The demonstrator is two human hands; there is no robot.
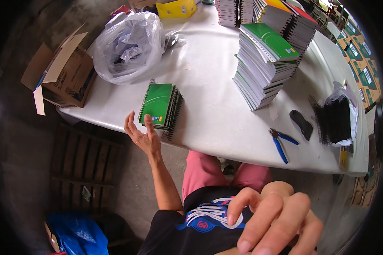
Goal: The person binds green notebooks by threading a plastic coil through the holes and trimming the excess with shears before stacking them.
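Box (75, 81): flaps raised, at the left edge of the surface (204, 97). Bag (130, 51): clear plastic, beside it. Left hand (145, 139): forearm reaching forward, fingers parted, grip released, thumb overlapping the near edge of the notebooks (157, 104); contact cannot be told. Notebooks: green-topped pile, near the front edge. Tall stack (261, 76): green-topped. Right hand (278, 216): raised toward the camera, fingers bent; palm hidden, grip cannot be told. Pliers (280, 149): blue-handled.

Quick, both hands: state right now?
Left hand: open, at the green notebooks; contact unclear.
Right hand: loosely curled; whether it holds anything cannot be told.
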